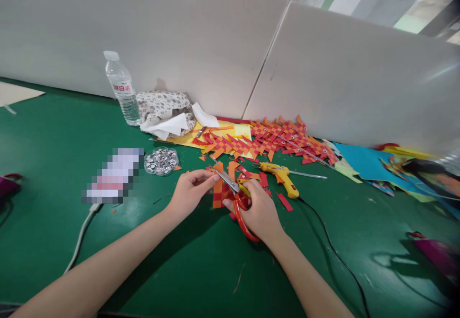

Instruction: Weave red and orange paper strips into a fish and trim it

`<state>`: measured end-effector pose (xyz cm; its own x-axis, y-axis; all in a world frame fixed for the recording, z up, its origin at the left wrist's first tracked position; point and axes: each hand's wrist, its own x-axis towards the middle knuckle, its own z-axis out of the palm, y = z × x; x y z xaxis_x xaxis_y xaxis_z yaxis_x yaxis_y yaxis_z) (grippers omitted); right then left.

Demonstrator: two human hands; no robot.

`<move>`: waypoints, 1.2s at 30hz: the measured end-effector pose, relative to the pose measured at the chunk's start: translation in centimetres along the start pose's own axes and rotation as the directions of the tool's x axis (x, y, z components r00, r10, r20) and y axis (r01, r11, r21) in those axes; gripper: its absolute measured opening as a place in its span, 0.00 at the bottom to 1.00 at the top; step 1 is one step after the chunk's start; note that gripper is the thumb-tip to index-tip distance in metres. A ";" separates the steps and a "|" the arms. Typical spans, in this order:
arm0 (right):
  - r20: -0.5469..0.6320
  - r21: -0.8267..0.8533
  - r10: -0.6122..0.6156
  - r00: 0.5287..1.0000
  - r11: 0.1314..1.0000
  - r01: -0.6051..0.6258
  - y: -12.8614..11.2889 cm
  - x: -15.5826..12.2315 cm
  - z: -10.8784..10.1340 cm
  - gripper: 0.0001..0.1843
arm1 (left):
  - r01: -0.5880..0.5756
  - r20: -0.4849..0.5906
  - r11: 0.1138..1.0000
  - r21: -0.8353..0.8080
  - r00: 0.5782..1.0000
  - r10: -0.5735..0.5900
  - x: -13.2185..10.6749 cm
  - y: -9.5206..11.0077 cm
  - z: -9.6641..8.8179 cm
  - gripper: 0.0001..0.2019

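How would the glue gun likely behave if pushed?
The glue gun would probably slide rather than roll, as it lies flat on its side. Its trailing cord may tug at the handle. The clear stick apparently in its rear may swing.

Over the green desk I see scissors with red handles and bright metal blades, slanting so the tips point away and leftward. Below the blades lies a woven paper piece, checked orange and red, flat-looking, its middle and right side partly hidden from me.
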<state>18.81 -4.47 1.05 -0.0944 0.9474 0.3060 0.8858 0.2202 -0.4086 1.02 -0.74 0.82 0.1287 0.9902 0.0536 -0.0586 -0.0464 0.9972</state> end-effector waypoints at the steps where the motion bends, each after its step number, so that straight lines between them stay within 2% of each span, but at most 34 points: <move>1: 0.003 0.002 0.000 1.000 1.000 0.000 0.0 0.0 0.0 0.18 | -0.001 0.000 1.000 0.002 1.000 0.001 0.0 0.0 0.0 0.10; 15: -0.035 0.065 -0.046 0.998 0.997 0.048 0.4 0.3 -0.2 0.20 | -0.020 -0.010 0.999 0.050 1.000 0.020 0.0 0.1 -0.2 0.10; 24: -0.051 0.034 -0.073 0.996 0.997 0.075 0.5 0.2 -0.2 0.20 | -0.017 0.009 0.998 0.059 1.000 0.017 0.0 0.0 -0.2 0.10; 33: -0.021 0.061 -0.048 0.999 0.997 0.049 0.3 0.4 -0.5 0.20 | -0.024 0.060 0.997 0.074 0.998 0.019 0.0 -0.2 0.1 0.09; 36: -0.045 0.092 -0.020 0.999 0.995 0.024 0.3 0.4 -0.5 0.20 | 0.000 0.071 0.999 0.050 0.997 -0.004 0.0 -0.1 0.1 0.09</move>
<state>19.21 -4.13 1.46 -0.0913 0.9313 0.3527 0.8376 0.2633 -0.4786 1.16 -0.74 0.73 0.1985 0.9786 0.0533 -0.0092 -0.0525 0.9986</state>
